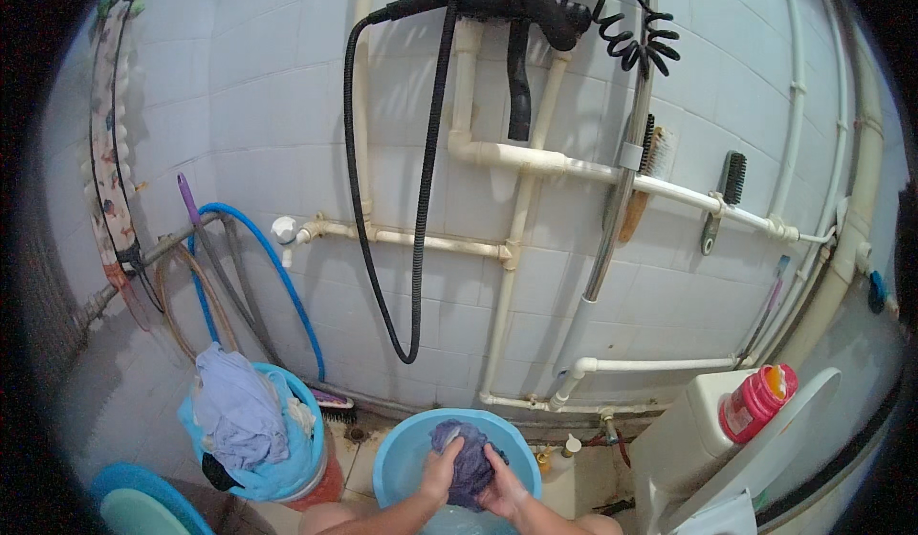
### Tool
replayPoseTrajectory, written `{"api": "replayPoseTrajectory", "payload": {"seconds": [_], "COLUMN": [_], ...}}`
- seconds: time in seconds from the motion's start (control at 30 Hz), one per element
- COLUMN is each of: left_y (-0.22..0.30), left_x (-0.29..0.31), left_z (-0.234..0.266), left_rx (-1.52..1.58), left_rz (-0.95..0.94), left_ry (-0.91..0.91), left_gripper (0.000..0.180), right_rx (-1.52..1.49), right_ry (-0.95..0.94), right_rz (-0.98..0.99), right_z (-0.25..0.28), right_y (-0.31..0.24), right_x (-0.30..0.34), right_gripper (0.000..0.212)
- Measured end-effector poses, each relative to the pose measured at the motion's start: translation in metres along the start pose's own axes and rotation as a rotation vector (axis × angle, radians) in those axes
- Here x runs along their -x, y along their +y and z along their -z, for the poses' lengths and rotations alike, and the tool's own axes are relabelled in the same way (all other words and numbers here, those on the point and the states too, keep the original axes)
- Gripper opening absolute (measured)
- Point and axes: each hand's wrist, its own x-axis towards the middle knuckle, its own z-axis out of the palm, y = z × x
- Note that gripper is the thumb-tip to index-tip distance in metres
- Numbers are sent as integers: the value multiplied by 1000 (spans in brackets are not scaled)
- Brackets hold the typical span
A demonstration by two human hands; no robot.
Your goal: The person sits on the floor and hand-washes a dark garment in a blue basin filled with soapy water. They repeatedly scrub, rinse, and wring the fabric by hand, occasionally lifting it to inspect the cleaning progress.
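A round blue basin point(402, 449) with water stands on the floor at the bottom centre. Above it, both my hands squeeze a wet dark purple cloth point(467, 454). My left hand point(440, 473) clasps the cloth's left side. My right hand point(504, 485) grips its right side. My forearms come in from the lower edge, and a bare knee shows beside each.
A blue bucket point(287, 473) heaped with pale blue and lilac laundry stands to the left, another blue basin point(143, 502) at lower left. White pipes, black and blue hoses and brushes line the tiled wall. A white toilet tank point(684, 439) with a pink bottle point(755, 403) on it stands at right.
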Motion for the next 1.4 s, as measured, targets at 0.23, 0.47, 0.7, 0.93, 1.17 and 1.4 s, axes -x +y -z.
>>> {"api": "replayPoseTrajectory", "payload": {"seconds": [0.23,0.47,0.7,0.93,1.17,1.4], "left_y": [0,-29,-9,-27,-49,-35], "left_x": [-23,-33,7,-12,0,8], "left_z": [22,42,18,19,19,13], "left_rx": [156,167,262,103,186,260], "left_rz": [174,260,229,85,-16,39], "left_ry": [-271,-149,-85,68,13,150], "left_gripper": [45,33,26,29,31,21], "right_rx": [142,1119,470,744,1087,1032], "right_ry": [152,64,259,187,365,397], "right_rz": [240,1202,587,930,1278,1138], "right_z": [19,42,13,4,-2,-1], "right_y": [-9,26,38,28,49,49], "right_x": [-14,-20,-3,-7,-28,-31], "right_gripper": [35,22,29,26,21,25]}}
